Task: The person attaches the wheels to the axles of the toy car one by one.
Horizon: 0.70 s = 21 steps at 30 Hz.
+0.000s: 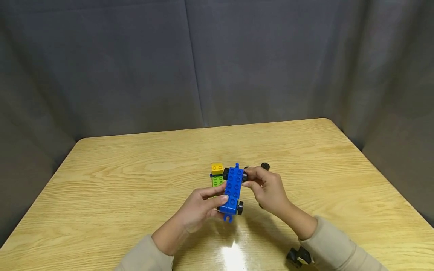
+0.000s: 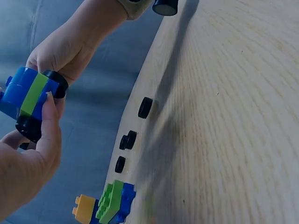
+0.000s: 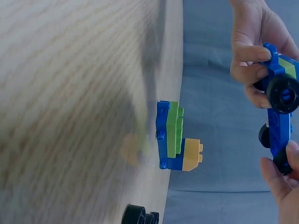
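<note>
A toy car of blue building bricks (image 1: pixel 234 184) with black wheels is held up over the table. My left hand (image 1: pixel 200 207) grips its near end, thumb on top beside the hooked coupling. At the far right corner, my right hand (image 1: pixel 269 188) pinches a black wheel (image 1: pixel 245 176) between thumb and fingers. A lime-green brick layer (image 2: pixel 33 95) shows in the car's near end in the left wrist view. Just beyond the car stands another brick build (image 3: pixel 174 135), blue at the bottom with green and yellow bricks, partly hidden by the car in the head view.
Loose black wheels lie on the wooden table (image 1: pixel 135 180): one wheel (image 1: pixel 265 166) beyond my right hand, a pair of wheels (image 1: pixel 298 256) by my right sleeve. The left wrist view shows several, including a lone wheel (image 2: pixel 145 108). Grey curtains (image 1: pixel 135 67) surround the table.
</note>
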{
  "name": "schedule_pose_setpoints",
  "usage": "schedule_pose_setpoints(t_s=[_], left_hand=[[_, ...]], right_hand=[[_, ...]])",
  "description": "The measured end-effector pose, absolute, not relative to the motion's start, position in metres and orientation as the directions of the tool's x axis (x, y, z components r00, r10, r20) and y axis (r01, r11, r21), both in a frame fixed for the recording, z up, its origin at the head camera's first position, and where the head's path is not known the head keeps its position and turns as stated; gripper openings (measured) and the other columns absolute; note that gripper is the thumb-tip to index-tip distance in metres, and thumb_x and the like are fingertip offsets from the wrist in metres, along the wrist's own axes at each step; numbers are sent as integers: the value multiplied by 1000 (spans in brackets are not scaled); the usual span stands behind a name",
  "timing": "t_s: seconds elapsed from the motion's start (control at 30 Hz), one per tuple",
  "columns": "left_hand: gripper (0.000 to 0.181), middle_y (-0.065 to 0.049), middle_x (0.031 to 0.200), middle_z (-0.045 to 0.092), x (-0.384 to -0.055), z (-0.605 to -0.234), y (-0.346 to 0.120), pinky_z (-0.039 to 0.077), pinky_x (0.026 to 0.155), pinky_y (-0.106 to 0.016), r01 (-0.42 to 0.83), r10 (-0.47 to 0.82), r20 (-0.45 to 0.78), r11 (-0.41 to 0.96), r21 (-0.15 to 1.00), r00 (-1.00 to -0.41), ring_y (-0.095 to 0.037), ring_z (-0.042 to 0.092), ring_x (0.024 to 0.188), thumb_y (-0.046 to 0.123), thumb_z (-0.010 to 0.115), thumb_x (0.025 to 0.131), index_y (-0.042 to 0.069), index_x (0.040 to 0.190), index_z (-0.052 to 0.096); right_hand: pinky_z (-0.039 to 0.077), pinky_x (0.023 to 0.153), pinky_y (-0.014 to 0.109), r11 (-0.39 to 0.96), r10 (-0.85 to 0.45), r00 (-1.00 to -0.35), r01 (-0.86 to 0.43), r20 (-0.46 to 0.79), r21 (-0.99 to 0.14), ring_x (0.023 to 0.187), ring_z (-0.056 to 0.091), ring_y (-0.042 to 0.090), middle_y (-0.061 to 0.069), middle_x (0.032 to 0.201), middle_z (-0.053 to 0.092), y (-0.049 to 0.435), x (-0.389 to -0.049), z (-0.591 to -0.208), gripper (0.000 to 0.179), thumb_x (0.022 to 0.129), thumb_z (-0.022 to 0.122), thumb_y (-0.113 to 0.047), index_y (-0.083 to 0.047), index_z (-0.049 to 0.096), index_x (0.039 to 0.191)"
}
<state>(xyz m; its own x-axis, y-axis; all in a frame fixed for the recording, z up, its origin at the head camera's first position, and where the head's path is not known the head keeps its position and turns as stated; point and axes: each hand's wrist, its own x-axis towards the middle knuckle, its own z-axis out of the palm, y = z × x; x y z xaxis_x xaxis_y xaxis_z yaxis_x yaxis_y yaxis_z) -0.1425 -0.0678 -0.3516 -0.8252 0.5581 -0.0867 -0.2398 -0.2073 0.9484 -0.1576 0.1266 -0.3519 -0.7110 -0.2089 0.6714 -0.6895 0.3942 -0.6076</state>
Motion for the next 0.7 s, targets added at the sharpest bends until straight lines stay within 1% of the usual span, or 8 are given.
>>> schedule_pose_setpoints(t_s=[0.13, 0.27, 0.37, 0.5, 0.6, 0.7], left_hand=[[52, -25, 121, 42, -146, -351, -69, 47, 73, -41, -232, 558, -94, -182, 956, -824, -23, 57, 88, 10, 55, 84, -2, 129, 33], [53, -25, 118, 45, -148, -351, -71, 48, 70, -38, -240, 561, -109, -164, 957, -820, -21, 57, 86, 11, 55, 83, -2, 130, 33], [55, -23, 114, 49, -149, -351, -72, 49, 67, -35, -266, 560, -133, -162, 950, -818, -20, 58, 82, 14, 57, 82, 0, 130, 34], [56, -20, 111, 51, -150, -352, -72, 49, 63, -31, -304, 554, -169, -162, 939, -815, -20, 59, 80, 17, 58, 82, 4, 131, 35], [55, -19, 112, 50, -151, -353, -72, 49, 62, -30, -316, 560, -175, -165, 934, -810, -19, 59, 78, 19, 56, 83, 5, 132, 34], [55, -19, 114, 49, -151, -354, -71, 48, 62, -29, -325, 570, -176, -170, 930, -802, -19, 59, 78, 22, 54, 84, 5, 132, 33]], right_hand=[[49, 57, 22, 380, -202, -731, -671, 651, -636, 67, 61, 21, 14, 78, 63, 127, -158, -353, 23, 67, 64, 13, 8, 59, 89], [49, 57, 23, 383, -191, -766, -634, 613, -672, 66, 60, 18, 12, 76, 63, 127, -158, -355, 22, 69, 65, 9, 7, 59, 90], [49, 58, 24, 373, -183, -835, -547, 518, -749, 65, 60, 18, 10, 75, 62, 128, -156, -354, 21, 73, 63, 5, 6, 57, 93], [48, 61, 24, 334, -178, -923, -383, 341, -861, 70, 60, 21, 11, 78, 62, 129, -153, -350, 22, 79, 59, 0, 6, 53, 99], [48, 62, 25, 334, -183, -943, -327, 279, -884, 72, 60, 22, 12, 81, 61, 130, -152, -348, 22, 81, 58, -2, 5, 51, 100], [47, 65, 26, 366, -188, -946, -316, 263, -876, 75, 58, 20, 10, 84, 59, 132, -153, -347, 22, 81, 58, -5, 3, 51, 100]])
